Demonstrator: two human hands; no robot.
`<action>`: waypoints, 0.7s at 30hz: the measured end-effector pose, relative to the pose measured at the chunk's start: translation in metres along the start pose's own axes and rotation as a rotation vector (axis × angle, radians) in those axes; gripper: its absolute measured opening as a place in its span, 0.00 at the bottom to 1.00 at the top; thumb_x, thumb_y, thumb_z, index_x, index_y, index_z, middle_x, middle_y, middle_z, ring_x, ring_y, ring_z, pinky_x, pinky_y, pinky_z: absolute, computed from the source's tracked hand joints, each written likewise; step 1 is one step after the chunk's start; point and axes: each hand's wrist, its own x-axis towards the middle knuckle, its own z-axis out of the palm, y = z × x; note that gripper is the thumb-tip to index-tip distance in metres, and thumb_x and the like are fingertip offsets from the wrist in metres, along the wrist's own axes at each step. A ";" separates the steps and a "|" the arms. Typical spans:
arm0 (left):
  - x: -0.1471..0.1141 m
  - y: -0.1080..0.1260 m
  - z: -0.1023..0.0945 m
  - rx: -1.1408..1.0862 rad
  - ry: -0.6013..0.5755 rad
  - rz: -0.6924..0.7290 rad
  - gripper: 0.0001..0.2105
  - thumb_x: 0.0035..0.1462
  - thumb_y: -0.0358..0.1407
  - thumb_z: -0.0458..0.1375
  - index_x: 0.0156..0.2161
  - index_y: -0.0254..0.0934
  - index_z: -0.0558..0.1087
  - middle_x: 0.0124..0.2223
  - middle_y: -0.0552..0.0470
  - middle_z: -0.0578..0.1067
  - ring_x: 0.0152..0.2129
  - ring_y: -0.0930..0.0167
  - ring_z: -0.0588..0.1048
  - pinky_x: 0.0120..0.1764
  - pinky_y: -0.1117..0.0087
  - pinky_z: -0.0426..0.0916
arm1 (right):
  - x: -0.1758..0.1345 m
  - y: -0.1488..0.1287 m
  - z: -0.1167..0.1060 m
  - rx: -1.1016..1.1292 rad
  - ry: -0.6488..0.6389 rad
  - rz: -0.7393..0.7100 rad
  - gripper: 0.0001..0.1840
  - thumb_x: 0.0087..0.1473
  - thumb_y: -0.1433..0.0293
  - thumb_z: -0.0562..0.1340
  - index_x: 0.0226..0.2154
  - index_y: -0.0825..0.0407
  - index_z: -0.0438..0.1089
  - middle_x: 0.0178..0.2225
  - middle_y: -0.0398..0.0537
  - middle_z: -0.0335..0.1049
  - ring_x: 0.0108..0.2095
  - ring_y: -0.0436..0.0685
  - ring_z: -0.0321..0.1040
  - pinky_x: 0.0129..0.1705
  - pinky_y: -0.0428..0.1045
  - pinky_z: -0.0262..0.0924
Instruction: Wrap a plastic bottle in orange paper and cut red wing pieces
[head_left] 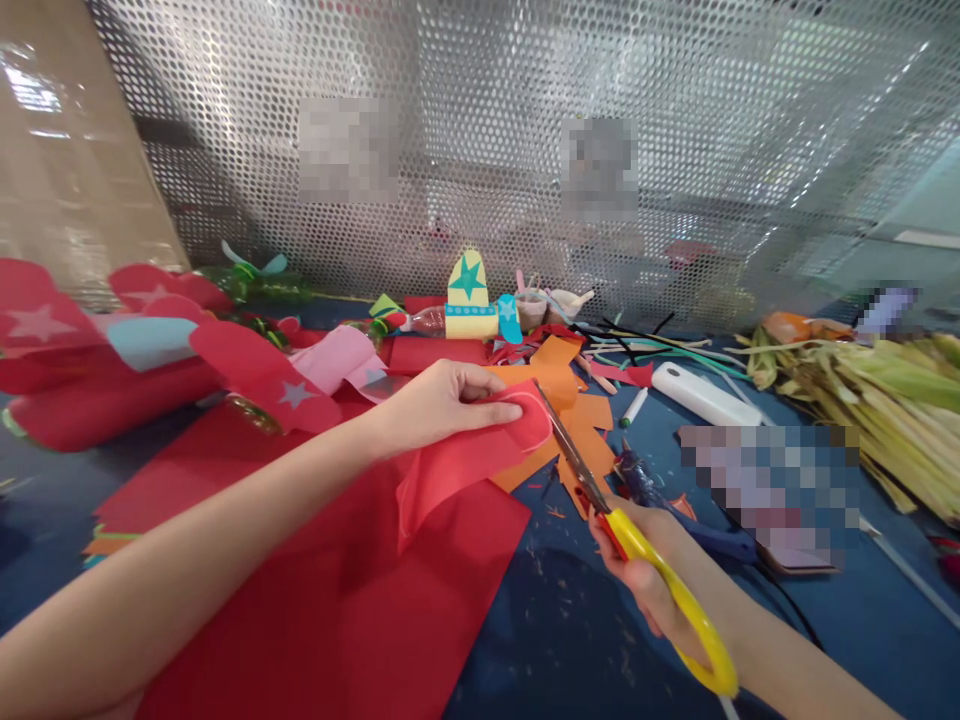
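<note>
My left hand [450, 405] pinches a folded piece of red paper [465, 460] between thumb and fingers, lifted above the table. A pale curved outline is drawn near the paper's right end. In my right hand [645, 560] is a pair of scissors [637, 545] with yellow handles, my fingers wrapped through the loops. The dark blades point up and left and meet the paper's right edge beside the outline. Below lies a large red sheet [360, 620] on a stack of coloured paper. Orange paper pieces [592, 425] lie behind the blades.
On the left are red paper-covered bottles [112, 390] with stars. A yellow paper piece with a star [468, 285] stands at the back before a perforated metal panel [480, 90]. To the right are a glue gun [697, 520], a white device [705, 395], a marker [634, 407] and dried husks [885, 410].
</note>
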 end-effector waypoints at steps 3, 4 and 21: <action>0.002 -0.005 -0.003 0.084 0.039 0.043 0.12 0.51 0.43 0.61 0.35 0.36 0.76 0.24 0.56 0.73 0.21 0.74 0.70 0.23 0.75 0.62 | -0.002 0.000 0.001 0.029 0.007 -0.006 0.38 0.42 0.29 0.45 0.25 0.48 0.51 0.19 0.33 0.44 0.16 0.44 0.40 0.12 0.43 0.41; 0.003 -0.006 -0.003 0.131 0.076 0.077 0.12 0.52 0.43 0.61 0.36 0.36 0.75 0.24 0.56 0.73 0.21 0.74 0.70 0.24 0.75 0.63 | -0.002 0.000 0.001 0.043 0.010 -0.010 0.37 0.43 0.30 0.45 0.25 0.48 0.51 0.18 0.33 0.44 0.15 0.44 0.40 0.12 0.43 0.41; -0.034 -0.026 0.089 -0.279 -0.330 -0.247 0.25 0.51 0.59 0.55 0.34 0.36 0.66 0.25 0.56 0.69 0.22 0.74 0.70 0.27 0.73 0.66 | 0.005 0.013 0.004 -0.003 0.144 -0.235 0.35 0.50 0.34 0.42 0.24 0.49 0.54 0.17 0.36 0.49 0.15 0.46 0.46 0.15 0.45 0.43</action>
